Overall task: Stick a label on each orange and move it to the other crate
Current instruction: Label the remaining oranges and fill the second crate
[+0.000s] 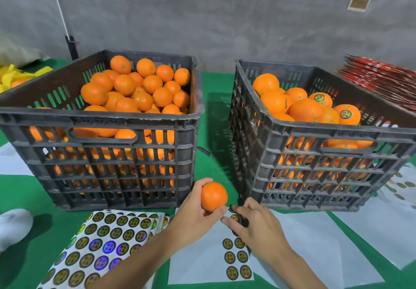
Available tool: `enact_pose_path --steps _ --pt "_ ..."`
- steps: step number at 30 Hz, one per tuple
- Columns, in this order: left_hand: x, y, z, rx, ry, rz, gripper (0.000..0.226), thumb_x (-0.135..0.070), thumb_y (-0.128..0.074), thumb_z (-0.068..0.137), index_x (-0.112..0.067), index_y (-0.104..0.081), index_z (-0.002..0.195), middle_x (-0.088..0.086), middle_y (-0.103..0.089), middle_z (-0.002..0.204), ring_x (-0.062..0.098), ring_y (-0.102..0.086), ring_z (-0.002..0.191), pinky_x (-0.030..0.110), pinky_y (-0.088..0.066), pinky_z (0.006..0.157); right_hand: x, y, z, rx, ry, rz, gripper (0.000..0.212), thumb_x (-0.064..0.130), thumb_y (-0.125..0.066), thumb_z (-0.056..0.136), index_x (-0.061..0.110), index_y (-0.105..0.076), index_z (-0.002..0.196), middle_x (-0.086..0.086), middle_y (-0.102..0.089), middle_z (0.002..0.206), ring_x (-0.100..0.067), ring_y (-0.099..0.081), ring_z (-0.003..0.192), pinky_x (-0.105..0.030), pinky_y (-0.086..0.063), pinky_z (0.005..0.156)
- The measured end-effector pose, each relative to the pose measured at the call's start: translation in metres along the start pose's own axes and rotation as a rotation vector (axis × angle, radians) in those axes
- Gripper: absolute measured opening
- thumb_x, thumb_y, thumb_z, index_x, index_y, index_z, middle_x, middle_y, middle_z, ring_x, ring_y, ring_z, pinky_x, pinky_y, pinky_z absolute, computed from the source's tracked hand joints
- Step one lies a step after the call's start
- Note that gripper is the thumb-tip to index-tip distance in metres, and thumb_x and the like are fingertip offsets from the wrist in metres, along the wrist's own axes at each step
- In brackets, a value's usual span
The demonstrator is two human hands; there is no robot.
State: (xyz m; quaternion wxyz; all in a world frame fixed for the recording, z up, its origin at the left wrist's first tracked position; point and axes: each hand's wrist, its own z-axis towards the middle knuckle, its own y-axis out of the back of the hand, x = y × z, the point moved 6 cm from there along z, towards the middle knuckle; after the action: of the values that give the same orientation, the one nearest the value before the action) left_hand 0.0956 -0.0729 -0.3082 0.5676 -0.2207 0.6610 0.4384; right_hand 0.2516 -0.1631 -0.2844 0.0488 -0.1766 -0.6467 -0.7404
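Orange held above the green counter, in the gap between the two crates and near their front walls. The left hand grips it from below and behind, fingers curled round the fruit; no label shows on the visible skin. Just beside it, the right hand pinches a round label at the top of a nearly used sheet, on which six labels remain in two columns. Whether the label is fully lifted from the backing cannot be told.

The step in hand appears to be peeling a label for this orange. The next move calls for freeing the label cleanly, pressing it flat on the exposed skin, then carrying the fruit to the right crate, where oranges already bearing labels lie. The left crate holds the unlabelled supply, heaped toward its far right corner.

A full sheet of labels lies on the counter at the lower left, and spent white backing sheets lie at the right.
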Motion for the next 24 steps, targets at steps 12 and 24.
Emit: enact_pose_path --steps 12,24 --pt "0.003 -0.001 0.001 0.044 -0.023 -0.008 0.081 -0.065 -0.078 0.075 -0.06 -0.029 0.139 -0.013 -0.054 0.13 0.014 -0.071 0.105 0.044 -0.059 0.096 -0.01 -0.003 0.002 -0.079 -0.212 0.516 0.017 0.027 -0.069 0.09 0.036 -0.076 0.077 0.014 -0.068 0.086 -0.006 -0.064 0.082 -0.033 -0.055 0.075" --pt "-0.002 0.001 -0.001 0.083 -0.009 0.023 0.082 -0.05 -0.079 0.076 -0.052 -0.031 0.143 -0.018 -0.053 0.125 0.02 -0.069 0.106 0.042 -0.061 0.09 -0.015 -0.001 0.001 -0.271 -0.403 0.871 0.018 0.022 -0.071 0.088 0.028 -0.079 0.073 0.01 -0.075 0.079 -0.011 -0.07 0.08 -0.031 -0.056 0.072"
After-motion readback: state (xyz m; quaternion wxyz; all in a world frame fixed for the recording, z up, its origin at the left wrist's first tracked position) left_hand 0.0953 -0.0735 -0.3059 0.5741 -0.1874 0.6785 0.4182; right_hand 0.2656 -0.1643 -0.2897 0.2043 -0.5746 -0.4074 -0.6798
